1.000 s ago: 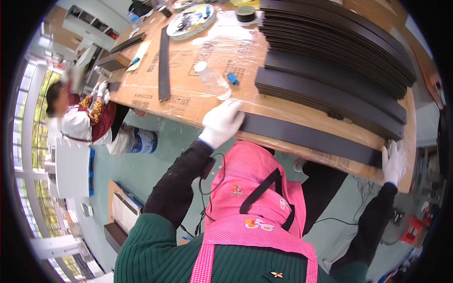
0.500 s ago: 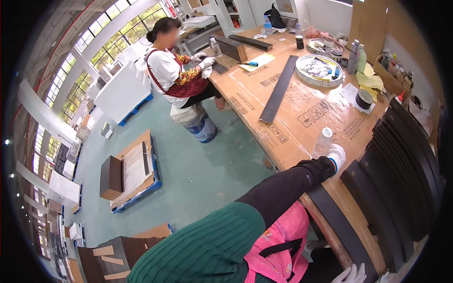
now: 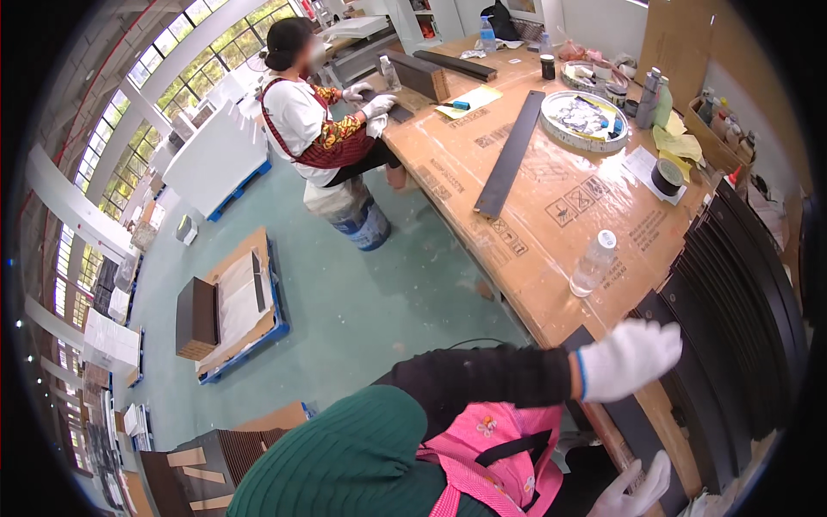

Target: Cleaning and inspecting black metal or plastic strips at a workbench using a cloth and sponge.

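Observation:
My left hand (image 3: 629, 360), in a white knit glove, hovers over the table's near corner. Its fingers are loosely bent and a little blurred, and no object shows in them. Just beyond it, a clear plastic bottle (image 3: 593, 265) with a white cap stands apart from the hand. My right hand (image 3: 636, 491), also gloved, is low at the right with thumb and fingers spread and nothing in it. Beside both hands a long dark board (image 3: 642, 435) lies along the table edge, partly hidden by my left hand.
Dark curved-looking panels (image 3: 732, 319) stand stacked at the right. Another dark board (image 3: 510, 155) lies on the cardboard-covered table (image 3: 457, 181), near a round white tray (image 3: 586, 142) and black tape (image 3: 666, 177). A co-worker (image 3: 301, 121) sits at the far left side. A pallet (image 3: 258, 332) rests on the floor.
My left hand has let go of the bottle and moved back toward me, over the board. The bottle now stands by itself. My right hand has lifted slightly and spread its fingers.

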Demonstrator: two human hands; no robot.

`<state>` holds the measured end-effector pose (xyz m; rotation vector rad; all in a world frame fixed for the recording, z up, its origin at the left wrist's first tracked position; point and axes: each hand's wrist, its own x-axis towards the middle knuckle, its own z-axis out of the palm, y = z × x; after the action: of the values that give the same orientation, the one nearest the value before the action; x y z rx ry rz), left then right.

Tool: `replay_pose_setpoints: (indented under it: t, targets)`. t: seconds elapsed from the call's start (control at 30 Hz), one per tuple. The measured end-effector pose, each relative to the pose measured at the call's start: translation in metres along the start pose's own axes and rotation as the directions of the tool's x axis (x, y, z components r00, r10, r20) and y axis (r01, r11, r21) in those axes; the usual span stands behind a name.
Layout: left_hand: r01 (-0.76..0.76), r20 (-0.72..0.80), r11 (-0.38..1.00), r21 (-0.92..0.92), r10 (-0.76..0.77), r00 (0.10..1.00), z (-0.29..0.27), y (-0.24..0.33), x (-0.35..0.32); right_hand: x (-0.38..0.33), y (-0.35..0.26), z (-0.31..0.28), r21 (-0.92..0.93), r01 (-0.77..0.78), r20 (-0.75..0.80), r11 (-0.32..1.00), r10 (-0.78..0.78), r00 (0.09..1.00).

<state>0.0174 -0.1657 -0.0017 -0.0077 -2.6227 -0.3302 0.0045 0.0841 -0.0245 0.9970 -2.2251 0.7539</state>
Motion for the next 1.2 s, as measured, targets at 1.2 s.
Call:
replay_pose_setpoints:
  t: [1.2]
  targets:
    - [-0.159,0.252,0.925,-0.346,0.254,0.934,0.19,0.112,-0.019,-0.18,0.111,-0.122,0.365,-0.788,0.028,0.496,0.84,0.541]
